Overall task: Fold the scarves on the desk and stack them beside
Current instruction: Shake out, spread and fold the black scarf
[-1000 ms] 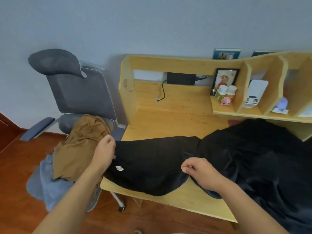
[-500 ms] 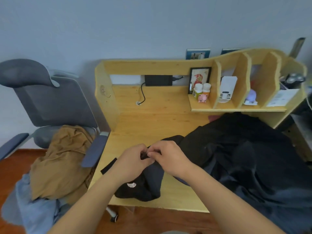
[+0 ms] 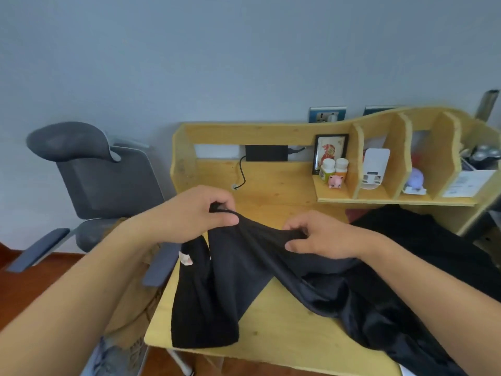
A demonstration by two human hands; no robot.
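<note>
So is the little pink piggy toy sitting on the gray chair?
No, the pink pig toy sits on the desk shelf in front of two small bottles, not on the gray chair.

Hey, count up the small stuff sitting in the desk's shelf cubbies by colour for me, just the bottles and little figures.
White-capped bottles: 2, one yellow-green bottle and one orange bottle
Pink pig figure: 1
Pale purple figure: 1
Total: 4

Matt black cloth scarf [image 3: 233, 270] drapes over a smooth pale-wood desk [image 3: 284, 329].
</note>
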